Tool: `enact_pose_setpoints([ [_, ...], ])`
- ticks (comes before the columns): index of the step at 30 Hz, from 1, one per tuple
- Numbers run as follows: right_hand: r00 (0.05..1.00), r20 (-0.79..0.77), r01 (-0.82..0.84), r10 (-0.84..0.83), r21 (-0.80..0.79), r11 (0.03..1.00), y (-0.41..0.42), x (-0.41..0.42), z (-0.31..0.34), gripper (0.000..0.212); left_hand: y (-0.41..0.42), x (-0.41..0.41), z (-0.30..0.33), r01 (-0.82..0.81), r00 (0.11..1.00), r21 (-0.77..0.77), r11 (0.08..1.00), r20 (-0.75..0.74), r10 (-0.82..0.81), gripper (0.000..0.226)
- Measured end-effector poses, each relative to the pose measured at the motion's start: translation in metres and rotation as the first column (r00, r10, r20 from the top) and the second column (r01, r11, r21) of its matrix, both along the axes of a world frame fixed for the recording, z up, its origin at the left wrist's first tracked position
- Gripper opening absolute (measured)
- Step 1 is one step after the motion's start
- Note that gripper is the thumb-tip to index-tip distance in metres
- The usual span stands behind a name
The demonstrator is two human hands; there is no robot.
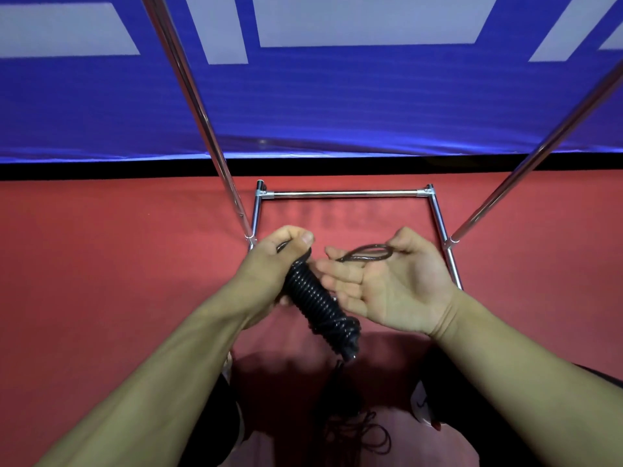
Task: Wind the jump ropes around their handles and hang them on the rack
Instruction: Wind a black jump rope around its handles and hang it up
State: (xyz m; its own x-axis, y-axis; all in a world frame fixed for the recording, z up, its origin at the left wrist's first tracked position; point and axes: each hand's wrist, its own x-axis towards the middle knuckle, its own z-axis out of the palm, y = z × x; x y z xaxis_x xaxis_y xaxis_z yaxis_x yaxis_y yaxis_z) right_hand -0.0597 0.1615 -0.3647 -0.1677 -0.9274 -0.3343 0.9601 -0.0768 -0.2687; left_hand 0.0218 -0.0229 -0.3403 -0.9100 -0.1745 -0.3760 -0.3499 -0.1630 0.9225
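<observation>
A black jump rope [317, 305] is wound in tight coils around its handles, forming a bundle that slants down to the right. My left hand [269, 261] grips the bundle's upper end. My right hand [394, 281] is palm up just right of the bundle, and a free loop of the rope [369, 252] lies between its thumb and fingers. The chrome rack [344, 194] stands in front of me; its base bars frame the floor behind my hands and two poles rise up and outward.
More loose black rope [357, 429] lies in a tangle on the red floor by my feet. A white shoe [424, 406] shows at the lower right. A blue and white banner [303, 96] covers the wall behind the rack.
</observation>
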Motion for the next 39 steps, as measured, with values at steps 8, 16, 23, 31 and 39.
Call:
enact_pose_setpoints([
  [8,0.631,-0.772,0.382,0.081,0.400,0.833,-0.008,0.006,0.013,0.030,0.015,-0.003,-0.004,-0.092,0.989,0.211,0.973,0.135,0.065,0.031],
  [16,0.132,-0.991,0.803,0.016,0.116,0.584,-0.032,0.027,0.001,0.027,0.038,-0.007,-0.022,-0.295,0.922,0.488,0.822,0.372,0.110,0.031],
  [23,-0.071,-0.986,0.794,0.154,0.037,0.606,-0.028,0.025,0.001,0.046,0.045,-0.009,-0.006,-0.309,0.928,0.601,0.737,0.362,0.093,0.037],
  [31,-0.035,-0.989,0.735,0.142,0.071,0.675,-0.029,0.035,0.012,0.037,0.048,-0.004,0.003,-0.285,0.948,0.637,0.716,0.298,0.112,0.039],
  [39,0.018,-0.977,0.646,0.210,0.172,0.744,-0.032,0.028,0.006,0.028,0.050,-0.002,0.002,-0.271,0.960,0.630,0.728,0.233,0.156,0.058],
])
